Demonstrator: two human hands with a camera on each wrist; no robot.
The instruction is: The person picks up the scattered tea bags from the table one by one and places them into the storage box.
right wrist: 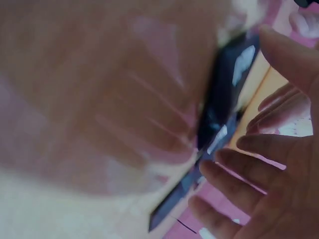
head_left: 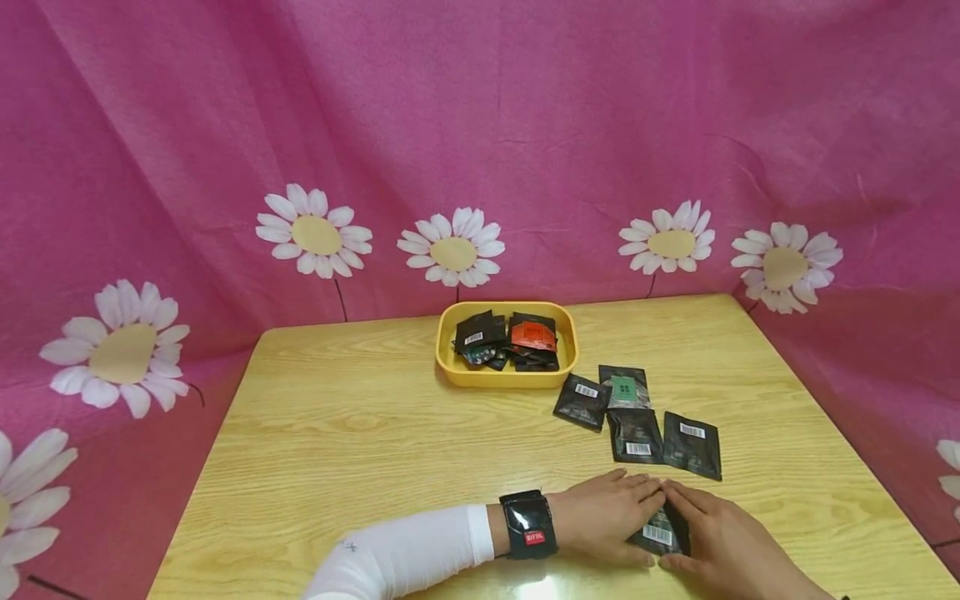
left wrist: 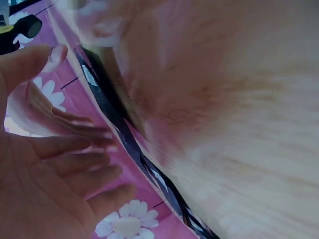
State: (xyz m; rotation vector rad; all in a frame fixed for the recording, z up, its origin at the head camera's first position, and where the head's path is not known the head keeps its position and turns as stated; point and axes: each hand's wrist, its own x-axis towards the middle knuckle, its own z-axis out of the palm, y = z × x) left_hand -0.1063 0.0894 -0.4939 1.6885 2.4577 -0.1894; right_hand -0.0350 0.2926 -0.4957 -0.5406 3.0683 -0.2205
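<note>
A black sachet (head_left: 660,532) with a white barcode label lies on the table near its front, between my two hands. My left hand (head_left: 600,518) reaches in from the left, its fingers extended along the sachet's left and far side. On the other side my right hand (head_left: 731,537) has its fingertips by the sachet's right edge, palm facing inward. Both wrist views show relaxed, fairly straight fingers on the left hand (left wrist: 65,169) and the right hand (right wrist: 264,174). Whether the fingertips touch the sachet cannot be made out.
Several more black sachets (head_left: 635,435) lie just beyond the hands, one with a green label (head_left: 625,388). A yellow tray (head_left: 506,379) at the table's back holds several sachets, one of them orange-fronted (head_left: 533,335). A pink flowered cloth (head_left: 555,150) hangs around the wooden table (head_left: 360,442).
</note>
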